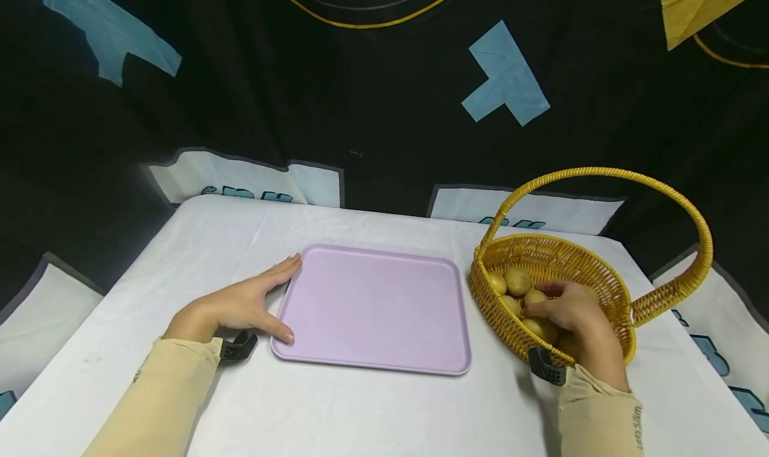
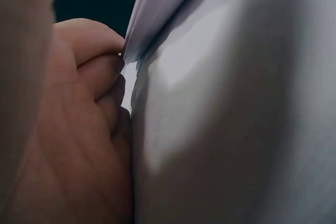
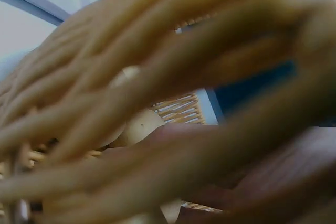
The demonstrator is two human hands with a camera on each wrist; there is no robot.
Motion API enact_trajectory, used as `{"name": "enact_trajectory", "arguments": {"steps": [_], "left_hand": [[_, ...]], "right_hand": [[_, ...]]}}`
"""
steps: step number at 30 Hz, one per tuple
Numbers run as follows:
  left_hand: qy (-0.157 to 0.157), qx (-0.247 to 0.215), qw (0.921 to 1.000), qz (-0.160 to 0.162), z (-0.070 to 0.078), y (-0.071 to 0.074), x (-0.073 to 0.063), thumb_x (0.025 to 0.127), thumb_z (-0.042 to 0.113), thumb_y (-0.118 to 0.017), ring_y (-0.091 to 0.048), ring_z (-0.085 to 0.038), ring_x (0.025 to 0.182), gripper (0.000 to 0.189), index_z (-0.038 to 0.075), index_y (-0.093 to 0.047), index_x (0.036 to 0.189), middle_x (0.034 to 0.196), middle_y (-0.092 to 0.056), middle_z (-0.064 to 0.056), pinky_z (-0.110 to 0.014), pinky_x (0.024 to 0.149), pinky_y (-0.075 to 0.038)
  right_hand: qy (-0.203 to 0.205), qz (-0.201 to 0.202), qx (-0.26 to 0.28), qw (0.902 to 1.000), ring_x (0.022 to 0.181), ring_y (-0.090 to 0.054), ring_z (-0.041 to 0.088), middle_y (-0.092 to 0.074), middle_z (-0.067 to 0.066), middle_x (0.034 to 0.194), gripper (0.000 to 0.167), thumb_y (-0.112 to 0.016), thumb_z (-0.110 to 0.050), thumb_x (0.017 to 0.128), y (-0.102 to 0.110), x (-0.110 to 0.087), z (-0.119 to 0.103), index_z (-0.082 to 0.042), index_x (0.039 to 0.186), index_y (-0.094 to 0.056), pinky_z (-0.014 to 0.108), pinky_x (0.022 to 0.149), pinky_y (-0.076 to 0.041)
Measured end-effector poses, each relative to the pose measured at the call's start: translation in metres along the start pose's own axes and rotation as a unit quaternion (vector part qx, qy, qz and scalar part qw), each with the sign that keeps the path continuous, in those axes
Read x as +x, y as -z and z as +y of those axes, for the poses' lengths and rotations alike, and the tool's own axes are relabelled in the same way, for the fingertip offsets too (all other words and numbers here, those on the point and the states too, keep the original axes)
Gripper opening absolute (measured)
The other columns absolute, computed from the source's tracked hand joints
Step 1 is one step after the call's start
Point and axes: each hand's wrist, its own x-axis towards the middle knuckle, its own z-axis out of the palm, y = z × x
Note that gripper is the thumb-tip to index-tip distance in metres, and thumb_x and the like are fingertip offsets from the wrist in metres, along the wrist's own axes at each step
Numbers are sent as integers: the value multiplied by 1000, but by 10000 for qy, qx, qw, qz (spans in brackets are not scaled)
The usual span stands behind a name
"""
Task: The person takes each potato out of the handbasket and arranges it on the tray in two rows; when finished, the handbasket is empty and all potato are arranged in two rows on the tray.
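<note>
A flat lilac tray (image 1: 372, 310) lies on the white table. My left hand (image 1: 246, 303) rests at its left side, fingers stretched out, thumb over the near left corner and fingertips at the far left one. In the left wrist view, fingertips touch the tray's rim (image 2: 139, 24). To the right stands a yellow woven basket (image 1: 565, 243) with several potatoes (image 1: 518, 281) inside. My right hand (image 1: 573, 310) reaches into it, thumb and fingers around a potato (image 1: 535, 297). Blurred basket weave covers much of the right wrist view, with a pale potato (image 3: 144, 125) behind.
The basket's tall handle (image 1: 613, 171) arches above it, its right end close to my right forearm. White cloth covers the table (image 1: 336, 417). A black curtain (image 1: 384, 110) with blue and yellow patches hangs behind the far edge.
</note>
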Motion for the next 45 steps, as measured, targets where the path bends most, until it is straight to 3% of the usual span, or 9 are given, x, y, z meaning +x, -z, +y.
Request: {"name": "enact_trajectory", "arguments": {"steps": [5, 15, 22, 29, 38, 45], "left_hand": [[-129, -53, 9998, -103, 1, -1, 0, 60, 45, -96, 4, -34, 153, 136, 2, -16, 161, 169, 0, -11, -62, 118, -5], [-132, 29, 9999, -61, 1, -1, 0, 59, 46, -96, 7, -33, 152, 138, 2, -13, 161, 168, 3, -12, -62, 118, -3], [-193, 61, 9998, -50, 1, -1, 4, 59, 47, -96, 7, -32, 153, 139, 1, -13, 160, 168, 2, -13, -61, 118, -3], [-35, 53, 10000, -35, 4, -1, 2, 59, 45, -97, 7, -33, 153, 138, 2, -14, 161, 168, 2, -12, -63, 118, -4], [19, 23, 10000, -25, 2, -4, 0, 60, 45, -96, 6, -33, 153, 138, 4, -13, 161, 168, 2, -11, -64, 117, -5], [-13, 117, 9999, 13, 3, -2, 0, 59, 47, -96, 5, -33, 153, 139, 2, -14, 161, 168, 1, -12, -63, 118, -5]], "right_hand": [[92, -101, -33, 9999, 107, -54, 33, -47, 30, 131, 79, -84, -16, 80, -2, 3, 1, 9, 142, -44, 31, 76, -55], [106, 121, -426, 9990, 103, -55, 35, -52, 30, 127, 71, -84, -17, 81, -5, 5, -1, 9, 137, -49, 34, 75, -54], [73, 336, 770, 9964, 101, -53, 28, -44, 26, 133, 71, -80, -10, 83, -5, -1, -2, 9, 141, -44, 30, 70, -56], [227, 666, 557, 9960, 104, -51, 29, -45, 22, 138, 75, -81, -20, 84, -2, -5, -12, 0, 147, -45, 32, 75, -54], [820, 949, -161, 9920, 116, -54, 36, -54, 23, 137, 73, -81, -33, 85, -1, -24, -36, -5, 145, -51, 39, 86, -51], [1637, 1123, -217, 9799, 115, -56, 33, -59, 19, 132, 70, -85, -37, 82, -11, -39, -56, -7, 138, -58, 22, 77, -51]]}}
